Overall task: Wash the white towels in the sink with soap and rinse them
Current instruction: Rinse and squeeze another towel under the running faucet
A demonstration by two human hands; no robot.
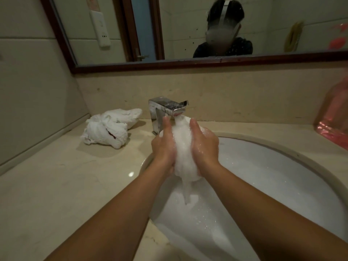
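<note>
A bunched, wet white towel (183,153) is squeezed between my two hands above the white sink (273,185), right under the chrome faucet (165,110). My left hand (163,146) grips its left side and my right hand (204,146) grips its right side. Water runs from the spout onto the towel and streams off its lower end into the basin. Suds cling to my right hand. Other twisted white towels (110,127) lie in a heap on the counter, left of the faucet.
The beige stone counter (56,185) surrounds the sink, with a wall close on the left. A pink plastic bag (333,119) stands at the right edge. A framed mirror (188,29) hangs above the backsplash.
</note>
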